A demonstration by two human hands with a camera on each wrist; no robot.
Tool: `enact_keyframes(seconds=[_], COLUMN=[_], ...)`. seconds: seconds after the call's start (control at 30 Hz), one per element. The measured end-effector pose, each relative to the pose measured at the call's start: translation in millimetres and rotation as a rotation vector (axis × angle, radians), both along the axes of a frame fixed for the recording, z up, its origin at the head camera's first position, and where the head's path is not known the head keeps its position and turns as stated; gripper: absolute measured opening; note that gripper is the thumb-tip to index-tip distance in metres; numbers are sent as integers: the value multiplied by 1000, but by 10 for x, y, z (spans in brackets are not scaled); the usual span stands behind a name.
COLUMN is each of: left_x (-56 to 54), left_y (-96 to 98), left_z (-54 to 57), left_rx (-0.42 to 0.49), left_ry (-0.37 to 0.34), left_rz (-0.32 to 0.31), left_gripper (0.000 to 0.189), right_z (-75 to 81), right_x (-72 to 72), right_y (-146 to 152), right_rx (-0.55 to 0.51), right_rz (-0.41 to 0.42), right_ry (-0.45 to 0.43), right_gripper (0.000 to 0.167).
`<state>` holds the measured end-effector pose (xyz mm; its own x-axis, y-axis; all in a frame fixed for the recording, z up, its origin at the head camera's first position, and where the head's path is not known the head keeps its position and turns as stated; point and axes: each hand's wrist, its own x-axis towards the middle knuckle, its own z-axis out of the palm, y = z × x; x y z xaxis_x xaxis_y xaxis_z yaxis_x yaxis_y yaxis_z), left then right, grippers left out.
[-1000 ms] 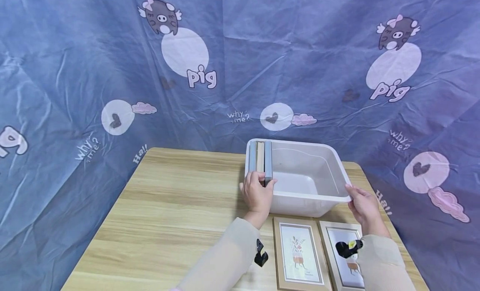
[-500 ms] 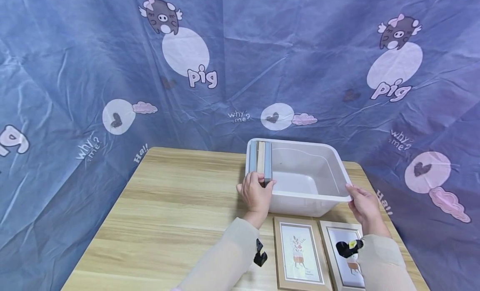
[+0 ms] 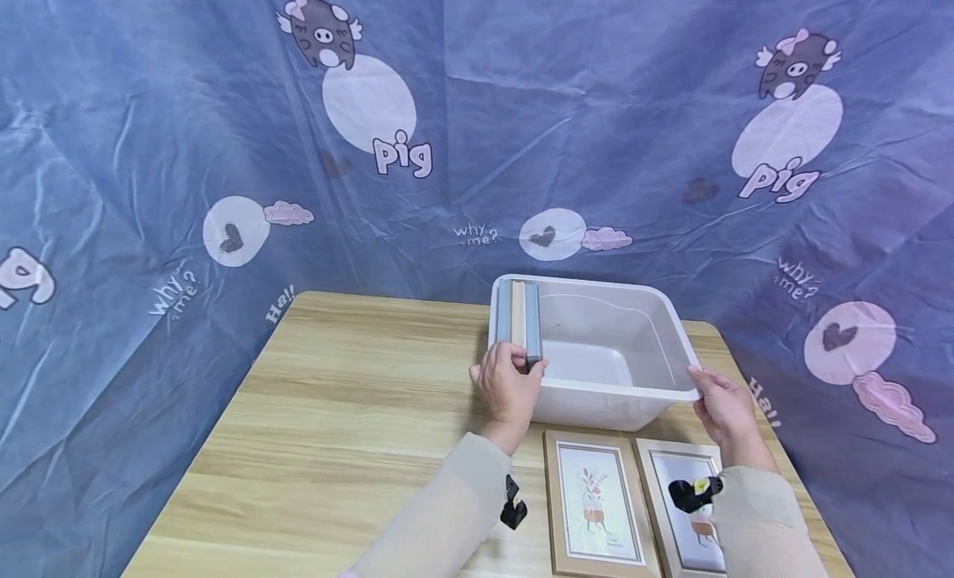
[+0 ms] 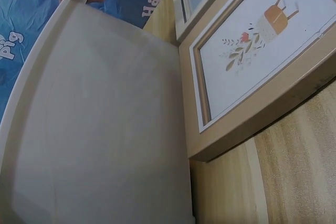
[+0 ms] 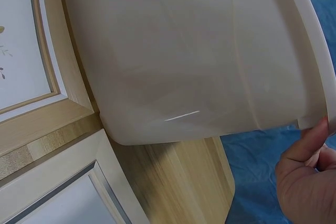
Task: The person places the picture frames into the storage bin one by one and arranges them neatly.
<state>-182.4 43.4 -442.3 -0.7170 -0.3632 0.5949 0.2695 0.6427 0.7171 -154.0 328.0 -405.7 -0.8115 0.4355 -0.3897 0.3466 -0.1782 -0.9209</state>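
Note:
In the head view, a pale grey plastic tub (image 3: 581, 404) stands toward the back right of the table. Along its left wall several slim frames are upright on edge: a left blue one (image 3: 503, 313), a cream one (image 3: 517, 317) and a right blue one (image 3: 532, 321). My left hand (image 3: 510, 387) reaches over the tub's near left corner. Its thumb and index finger appear to pinch the near end of the right blue frame; the other fingers lie partly hidden at the rim. My right hand (image 3: 723, 408) pinches the tub's rim at the near right corner, as the right wrist view also shows.
Two picture frames lie face up before the tub: a tan one (image 3: 550, 495) and a paler one (image 3: 656, 512), partly covered by the right sleeve. The wooden table (image 3: 335, 412) extends left. A blue printed curtain (image 3: 462, 106) hangs behind.
The upright frames have drawn closer together; the dark gaps around the cream one have nearly vanished. My left hand has shifted slightly left. My right hand keeps its place on the rim.

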Motion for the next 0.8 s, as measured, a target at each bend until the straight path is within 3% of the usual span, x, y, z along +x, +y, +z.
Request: enact_keyframes(seconds=[0.17, 0.5, 0.67, 0.8], left_x=[-7, -21, -66, -146], left_y=[-30, -98, -191, -328], left_z=[8, 22, 31, 62], left_rx=[42, 149, 251, 364], left_ry=[5, 30, 44, -43], left_rz=[-29, -59, -169, -302], left_gripper=[46, 52, 60, 72], right_z=[12, 37, 30, 22], right_x=[5, 3, 4, 1], right_y=[-8, -7, -2, 3], right_rx=[5, -16, -19, -29], right_rz=[-5, 0, -5, 2], right_ry=[-3, 8, 1, -3], right_gripper=[16, 25, 25, 25])
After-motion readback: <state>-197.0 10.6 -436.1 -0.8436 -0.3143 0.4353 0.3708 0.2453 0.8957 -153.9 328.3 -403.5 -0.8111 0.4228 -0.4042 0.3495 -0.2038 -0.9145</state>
